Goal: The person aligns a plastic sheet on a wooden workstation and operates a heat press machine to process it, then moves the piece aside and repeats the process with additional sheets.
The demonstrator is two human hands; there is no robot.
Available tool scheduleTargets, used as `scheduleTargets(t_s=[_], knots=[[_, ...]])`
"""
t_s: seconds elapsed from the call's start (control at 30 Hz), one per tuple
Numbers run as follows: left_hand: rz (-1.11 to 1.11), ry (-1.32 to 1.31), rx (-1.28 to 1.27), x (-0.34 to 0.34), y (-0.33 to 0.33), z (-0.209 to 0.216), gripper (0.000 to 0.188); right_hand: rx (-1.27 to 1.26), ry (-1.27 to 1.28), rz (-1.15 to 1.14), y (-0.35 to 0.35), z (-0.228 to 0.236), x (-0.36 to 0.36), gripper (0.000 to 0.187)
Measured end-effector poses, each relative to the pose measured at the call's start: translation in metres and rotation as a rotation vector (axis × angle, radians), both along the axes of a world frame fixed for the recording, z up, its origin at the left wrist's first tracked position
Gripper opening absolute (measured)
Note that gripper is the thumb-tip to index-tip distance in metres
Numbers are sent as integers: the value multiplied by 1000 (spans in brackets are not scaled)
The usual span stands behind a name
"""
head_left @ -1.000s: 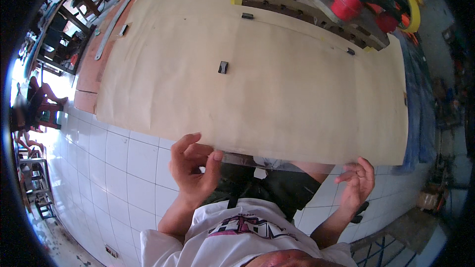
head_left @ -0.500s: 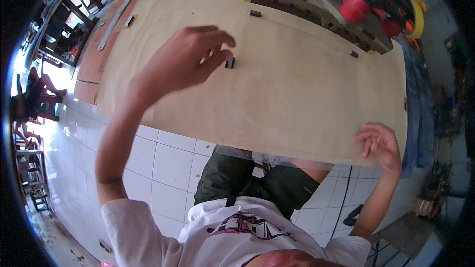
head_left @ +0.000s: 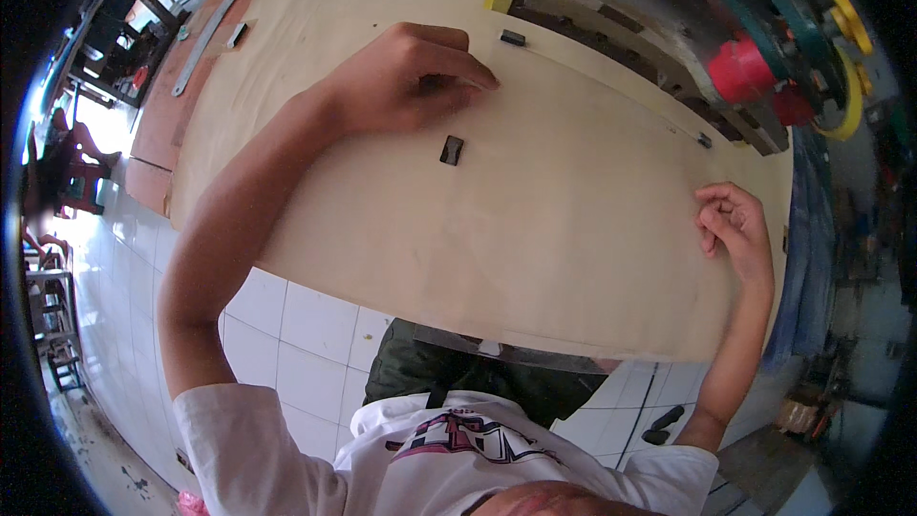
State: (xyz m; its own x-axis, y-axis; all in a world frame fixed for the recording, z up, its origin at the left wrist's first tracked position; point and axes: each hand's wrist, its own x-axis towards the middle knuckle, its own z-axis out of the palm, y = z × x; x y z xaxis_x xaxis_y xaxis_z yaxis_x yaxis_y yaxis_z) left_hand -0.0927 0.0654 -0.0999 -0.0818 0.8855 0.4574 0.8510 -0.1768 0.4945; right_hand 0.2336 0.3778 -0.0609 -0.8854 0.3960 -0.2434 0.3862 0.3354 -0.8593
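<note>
My left hand (head_left: 413,81) hovers over a pale beige sheet (head_left: 573,210) spread across the table. Its thumb and fingertips come together in a pinch, and whatever lies between them, if anything, is hidden. Just nearer to me than those fingers sits a small black block (head_left: 452,150). Another black block (head_left: 513,38) lies a little beyond the fingertips, and a third dark block (head_left: 705,140) is farther right. At the sheet's right side, my right hand (head_left: 734,225) is loosely curled, fingers partly apart, with nothing seen in it.
A heavy machine frame with red round parts (head_left: 740,72), green arms and a yellow ring (head_left: 845,96) overhangs the far right of the table. A long metal ruler (head_left: 218,31) lies along the left on reddish board (head_left: 158,139). Blue cloth or plastic (head_left: 807,248) hangs at the right.
My left hand has moved right and away from the middle black block, its fingers drawing together. My right hand has moved farther over the sheet. The whole view has shifted slightly.
</note>
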Motion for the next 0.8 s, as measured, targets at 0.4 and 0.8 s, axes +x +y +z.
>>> scheduleTargets(t_s=[0.4, 0.8], knots=[[-38, 52, -23, -8, 3, -2, 18, 51, 50, -105, -3, -8, -3, 23], [-1, 17, -49, -2, 2, -2, 18, 74, 27, -156, -3, -8, 1, 22]])
